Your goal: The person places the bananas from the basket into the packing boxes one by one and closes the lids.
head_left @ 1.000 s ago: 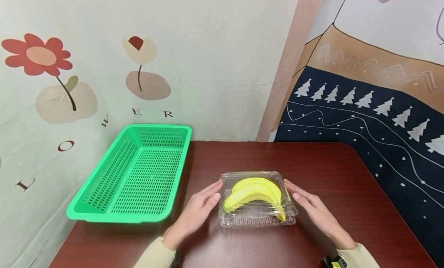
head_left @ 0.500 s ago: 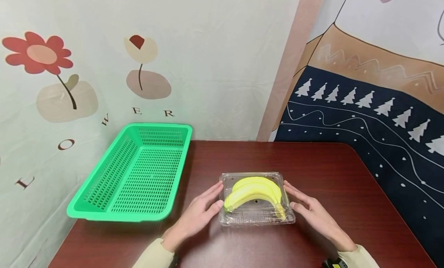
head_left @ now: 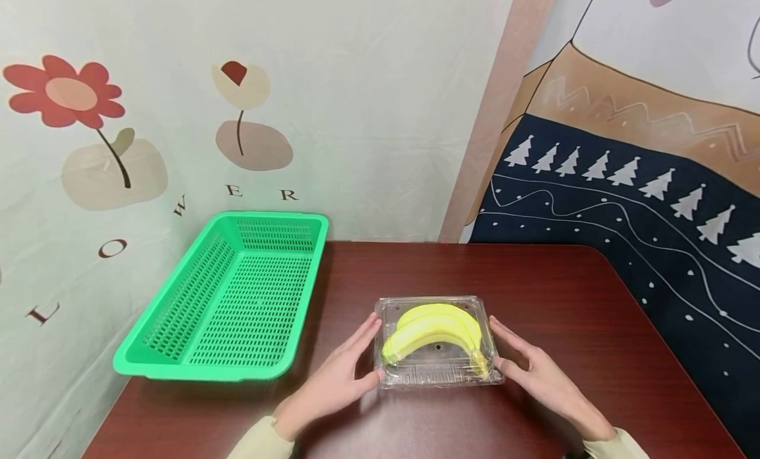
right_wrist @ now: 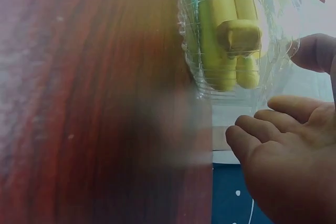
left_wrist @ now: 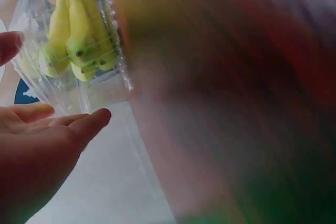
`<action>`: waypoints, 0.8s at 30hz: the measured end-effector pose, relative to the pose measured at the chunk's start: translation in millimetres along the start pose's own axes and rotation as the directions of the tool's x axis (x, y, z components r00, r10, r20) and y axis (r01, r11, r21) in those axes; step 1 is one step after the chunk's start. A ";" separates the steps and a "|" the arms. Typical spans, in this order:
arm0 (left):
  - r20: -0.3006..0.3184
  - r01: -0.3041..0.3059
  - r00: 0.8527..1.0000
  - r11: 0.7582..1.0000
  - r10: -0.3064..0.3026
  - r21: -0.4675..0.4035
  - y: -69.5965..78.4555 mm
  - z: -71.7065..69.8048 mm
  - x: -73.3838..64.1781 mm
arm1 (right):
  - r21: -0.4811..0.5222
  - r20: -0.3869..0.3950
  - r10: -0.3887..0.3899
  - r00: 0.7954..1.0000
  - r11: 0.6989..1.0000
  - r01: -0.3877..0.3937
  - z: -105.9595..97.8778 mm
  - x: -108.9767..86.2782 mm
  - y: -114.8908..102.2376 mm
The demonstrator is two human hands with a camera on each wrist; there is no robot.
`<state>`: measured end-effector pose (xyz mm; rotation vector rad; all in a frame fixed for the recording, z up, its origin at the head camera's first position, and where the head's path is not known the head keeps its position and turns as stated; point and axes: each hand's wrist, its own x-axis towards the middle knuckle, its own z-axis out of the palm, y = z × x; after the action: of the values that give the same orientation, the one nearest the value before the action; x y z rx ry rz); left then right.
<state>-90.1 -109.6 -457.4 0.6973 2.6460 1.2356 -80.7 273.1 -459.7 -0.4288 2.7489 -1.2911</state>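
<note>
A clear plastic clamshell box (head_left: 415,378) lies closed on the dark red table, with yellow bananas (head_left: 436,324) inside. My left hand (head_left: 335,376) is along its left side, fingers nearly straight, thumb tip right at the front left corner. On the opposite side, my right hand (head_left: 543,376) has its fingertips at the upper right edge and its thumb near the lower right edge. Through the plastic in the left wrist view, green-tinged banana tips (left_wrist: 81,53) face that hand. The right wrist view has the blunt joined stem (right_wrist: 239,36) facing the right hand.
A green perforated plastic basket (head_left: 255,307) stands on the left of the table (head_left: 410,268), holding nothing. Behind the table hangs a pale cloth (head_left: 380,116) with flower prints, and a dark tree-patterned cloth (head_left: 570,202) hangs at the right.
The lid now sits flatter on the box than a second ago. Both thumbs have slid toward the front of the box, spreading away from the fingers. The basket has stayed put.
</note>
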 end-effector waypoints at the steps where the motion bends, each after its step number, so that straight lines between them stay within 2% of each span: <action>1: -0.001 0.002 1.000 1.000 -0.002 0.001 0.3 0.5 -0.3 | 0.006 0.006 0.014 1.000 1.000 -0.014 -0.1 -1.0 -0.2; 5: 0.004 0.009 1.000 1.000 -0.009 0.015 1.2 2.2 -1.1 | 0.073 0.054 0.067 0.996 0.995 -0.070 0.2 -4.7 -1.9; 10: 0.024 0.015 1.000 1.000 -0.016 0.025 2.7 1.7 -1.8 | 0.182 0.112 0.074 0.991 0.979 -0.093 1.6 -4.7 -2.9; 15: 0.021 0.016 1.000 1.000 -0.016 0.008 2.3 -2.3 1.3 | 0.217 0.119 0.047 0.992 0.973 -0.072 3.5 2.7 -3.4; 22: 0.004 0.020 1.000 1.000 -0.020 0.006 -3.7 -7.7 11.7 | 0.260 0.131 0.085 0.988 0.959 -0.117 7.0 16.8 -4.9; 24: -0.010 0.018 1.000 1.000 -0.018 0.001 -5.2 -9.1 14.9 | 0.247 0.120 0.076 0.990 0.964 -0.104 7.7 21.0 -4.9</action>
<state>-107.9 -111.9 -454.4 0.6677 2.6553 1.2367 -98.4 258.4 -459.9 -0.3379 2.4419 -1.5193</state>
